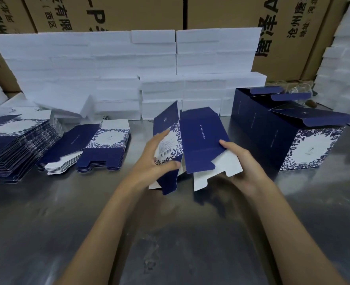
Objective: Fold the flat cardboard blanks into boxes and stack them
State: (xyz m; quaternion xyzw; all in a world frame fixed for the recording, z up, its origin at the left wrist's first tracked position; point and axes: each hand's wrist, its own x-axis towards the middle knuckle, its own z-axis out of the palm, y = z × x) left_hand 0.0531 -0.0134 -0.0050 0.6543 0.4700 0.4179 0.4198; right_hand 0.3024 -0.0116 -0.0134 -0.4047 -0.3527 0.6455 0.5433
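Both hands hold one navy and white floral cardboard blank (pixel 198 138) above the middle of the metal table (pixel 170 233). It is partly opened into a tube with its end flaps hanging loose. My left hand (pixel 159 159) grips its left floral panel. My right hand (pixel 244 163) holds the right side, thumb on the navy panel, fingers under a white flap. Flat blanks lie in a tall pile (pixel 15 145) at the far left and a small pile (pixel 100 145) beside it. Folded navy boxes (pixel 283 128) stand in a row at the right, lids open.
White boxes (pixel 128 75) are stacked in a wall along the back of the table. More white boxes (pixel 342 64) rise at the far right. Large brown cartons (pixel 112 13) stand behind everything.
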